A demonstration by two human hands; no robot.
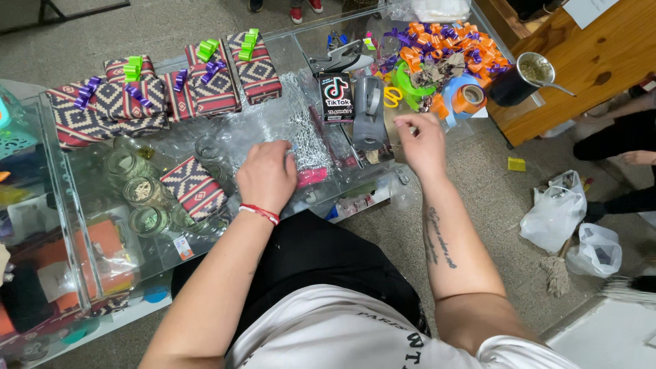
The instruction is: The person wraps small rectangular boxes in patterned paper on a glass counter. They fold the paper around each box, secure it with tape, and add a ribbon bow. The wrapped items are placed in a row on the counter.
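My left hand point(266, 176) lies knuckles up on a crinkled clear plastic sheet point(239, 130) spread over the glass counter point(68, 225), its fingers curled down. A small box wrapped in red, black and white patterned paper point(195, 186) sits just left of it. My right hand point(420, 142) hovers beside a grey tape dispenser point(369, 113), with thumb and fingertips pinched together; what they pinch is too small to see. Silver shredded filling point(305, 133) lies between the two hands.
Several patterned wrapped boxes with green and purple bows point(164, 89) line the counter's far left. Glass jars point(140, 195) stand near the front. Orange and purple bows point(444, 41), ribbon rolls point(468, 97) and yellow scissors point(391, 96) crowd the right end. A dark cup point(512, 85) stands on a wooden table point(601, 55). Plastic bags point(557, 213) lie on the floor.
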